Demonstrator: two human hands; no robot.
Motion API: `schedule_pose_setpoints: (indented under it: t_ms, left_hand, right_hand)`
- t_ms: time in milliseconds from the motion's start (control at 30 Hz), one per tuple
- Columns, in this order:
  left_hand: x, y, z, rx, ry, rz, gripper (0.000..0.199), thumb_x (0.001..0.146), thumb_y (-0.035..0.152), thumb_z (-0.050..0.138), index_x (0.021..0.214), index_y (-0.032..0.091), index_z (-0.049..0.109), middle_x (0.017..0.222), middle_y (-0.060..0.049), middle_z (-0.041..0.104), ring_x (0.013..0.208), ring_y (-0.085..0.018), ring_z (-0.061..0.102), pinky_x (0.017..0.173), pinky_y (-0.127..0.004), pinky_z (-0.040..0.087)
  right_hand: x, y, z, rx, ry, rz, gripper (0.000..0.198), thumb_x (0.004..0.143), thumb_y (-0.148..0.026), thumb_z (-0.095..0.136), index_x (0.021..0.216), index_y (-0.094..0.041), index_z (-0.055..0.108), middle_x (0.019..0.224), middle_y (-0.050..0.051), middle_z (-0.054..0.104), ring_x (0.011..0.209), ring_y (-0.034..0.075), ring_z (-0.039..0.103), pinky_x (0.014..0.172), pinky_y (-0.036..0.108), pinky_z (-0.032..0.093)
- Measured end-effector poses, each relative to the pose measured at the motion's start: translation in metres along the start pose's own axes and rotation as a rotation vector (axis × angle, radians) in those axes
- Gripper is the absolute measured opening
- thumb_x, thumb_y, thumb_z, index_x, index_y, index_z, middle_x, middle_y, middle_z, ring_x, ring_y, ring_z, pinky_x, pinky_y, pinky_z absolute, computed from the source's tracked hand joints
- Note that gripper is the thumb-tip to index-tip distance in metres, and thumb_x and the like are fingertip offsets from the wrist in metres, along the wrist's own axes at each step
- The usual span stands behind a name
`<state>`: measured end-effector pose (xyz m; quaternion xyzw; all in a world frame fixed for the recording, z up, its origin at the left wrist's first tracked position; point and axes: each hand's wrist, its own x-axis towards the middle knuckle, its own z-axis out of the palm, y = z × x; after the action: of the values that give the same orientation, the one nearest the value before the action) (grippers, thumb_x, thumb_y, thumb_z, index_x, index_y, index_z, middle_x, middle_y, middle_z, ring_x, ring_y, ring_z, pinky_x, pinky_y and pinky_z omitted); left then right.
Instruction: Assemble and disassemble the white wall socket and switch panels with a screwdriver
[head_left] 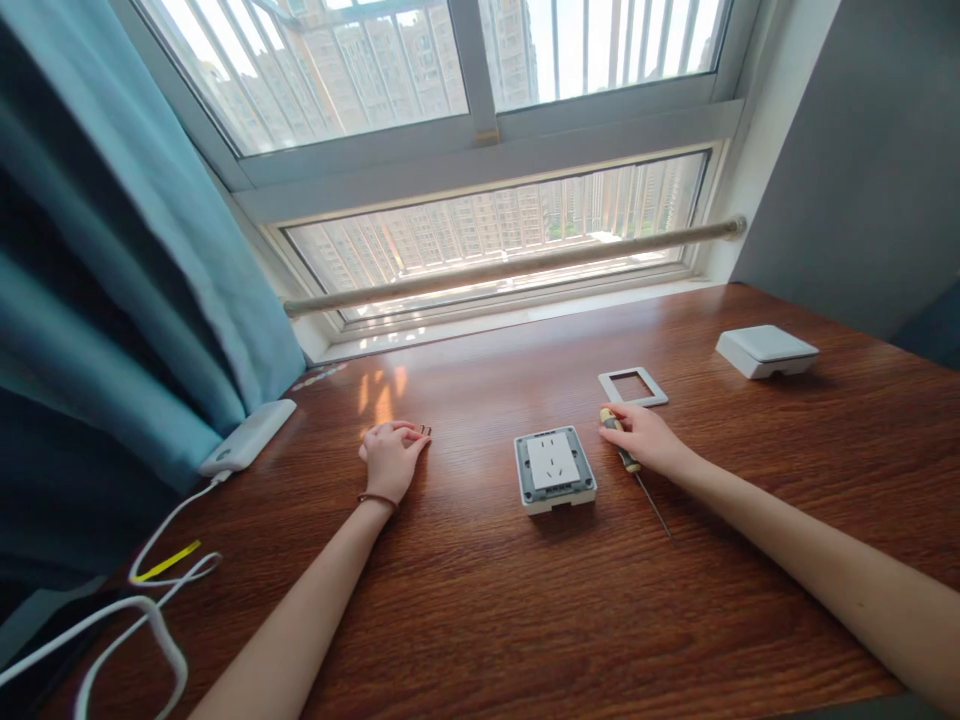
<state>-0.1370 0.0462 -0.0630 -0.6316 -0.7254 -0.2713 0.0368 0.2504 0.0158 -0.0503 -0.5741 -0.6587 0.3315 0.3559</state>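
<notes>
My left hand [391, 455] rests on the wooden table with its fingers pinched together at small dark screws [426, 431]; how many are between the fingertips is too small to tell. In my right hand [646, 438], a screwdriver [628, 458] with a grey and yellowish handle is gripped, its thin shaft slanting down to the right, close to the tabletop. Between my hands sits a white wall socket [553, 462] on a box base, its grey inner frame exposed. A white square cover frame [658, 390] lies flat just beyond my right hand.
A second white box with a flat panel [769, 345] lies at the far right of the table [480, 620]. At the left edge are a white power strip [251, 437] with its looping white cord and a blue curtain [172, 250]. A pipe rail [525, 265] crosses the window behind.
</notes>
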Motion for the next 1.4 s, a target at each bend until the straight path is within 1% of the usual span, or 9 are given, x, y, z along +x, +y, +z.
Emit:
schedule_pose_setpoints:
  t_ms: [167,433,667,967,1100,1200,1267,1333,1400]
  left_hand:
    - [0.0,0.0,0.001,-0.009,-0.014,-0.019,0.015,0.069,0.035,0.062,0.063,0.022,0.065,0.098,-0.004,0.065,0.103,-0.029,0.045,0.088,-0.042,0.03]
    - [0.005,-0.007,0.004,-0.04,-0.038,-0.023,0.016,0.068,0.037,0.062,0.063,0.022,0.065,0.096,-0.004,0.066,0.099,-0.026,0.052,0.089,-0.04,0.036]
    - [0.006,-0.008,0.003,-0.066,-0.037,-0.012,0.017,0.068,0.037,0.061,0.062,0.022,0.065,0.092,-0.003,0.068,0.092,-0.025,0.057,0.085,-0.039,0.041]
    - [0.002,-0.008,0.004,-0.056,-0.027,-0.026,0.018,0.068,0.037,0.062,0.065,0.02,0.066,0.098,-0.005,0.065,0.099,-0.025,0.053,0.088,-0.039,0.038]
    - [0.002,-0.005,0.002,-0.058,0.0,-0.004,0.017,0.069,0.037,0.063,0.065,0.021,0.064,0.097,-0.004,0.064,0.101,-0.027,0.051,0.09,-0.041,0.035]
    - [-0.001,0.004,-0.003,-0.067,0.059,0.043,0.02,0.07,0.038,0.064,0.081,0.021,0.062,0.103,-0.006,0.061,0.107,-0.028,0.047,0.095,-0.042,0.032]
    - [-0.009,0.018,-0.008,-0.122,0.134,0.141,0.03,0.072,0.039,0.063,0.095,0.02,0.058,0.11,-0.007,0.058,0.111,-0.027,0.046,0.1,-0.042,0.03]
    - [-0.023,0.038,-0.014,-0.237,0.162,0.279,0.037,0.074,0.041,0.063,0.104,0.021,0.053,0.112,-0.007,0.055,0.112,-0.026,0.046,0.102,-0.041,0.029]
    - [-0.042,0.062,-0.019,-0.363,0.085,0.363,0.049,0.072,0.042,0.065,0.113,0.022,0.047,0.117,-0.008,0.051,0.116,-0.026,0.044,0.103,-0.04,0.032]
  right_hand:
    - [-0.001,0.002,-0.001,-0.196,0.083,-0.079,0.023,0.071,-0.025,0.059,0.091,-0.015,0.064,0.091,0.01,0.064,0.087,0.025,0.056,0.079,0.036,0.041]
    - [0.001,0.008,0.001,-0.389,0.144,-0.141,0.023,0.074,-0.023,0.054,0.093,-0.015,0.064,0.086,0.01,0.059,0.083,0.022,0.054,0.078,0.032,0.04]
    - [0.001,0.011,0.003,-0.442,0.157,-0.153,0.026,0.076,-0.025,0.053,0.097,-0.013,0.062,0.088,0.01,0.057,0.086,0.023,0.055,0.08,0.032,0.041]
    - [0.002,0.015,0.005,-0.444,0.16,-0.175,0.03,0.075,-0.026,0.053,0.102,-0.013,0.058,0.091,0.011,0.057,0.087,0.025,0.054,0.081,0.035,0.041]
    - [0.004,0.018,0.006,-0.433,0.192,-0.187,0.036,0.075,-0.026,0.055,0.108,-0.011,0.053,0.097,0.014,0.057,0.093,0.027,0.052,0.086,0.039,0.04]
    - [0.0,0.012,0.005,-0.402,0.244,-0.228,0.036,0.077,-0.027,0.055,0.109,-0.011,0.052,0.103,0.016,0.057,0.1,0.029,0.049,0.091,0.043,0.036]
    - [-0.005,0.002,0.004,-0.332,0.252,-0.326,0.033,0.079,-0.028,0.054,0.109,-0.014,0.051,0.106,0.014,0.057,0.103,0.029,0.048,0.094,0.042,0.035]
    - [-0.013,-0.01,0.003,-0.24,0.178,-0.44,0.033,0.081,-0.03,0.055,0.111,-0.018,0.049,0.107,0.012,0.057,0.106,0.026,0.048,0.094,0.04,0.036]
    - [-0.02,-0.02,0.002,-0.166,0.024,-0.52,0.043,0.08,-0.033,0.058,0.119,-0.021,0.044,0.112,0.01,0.056,0.11,0.025,0.048,0.096,0.039,0.036]
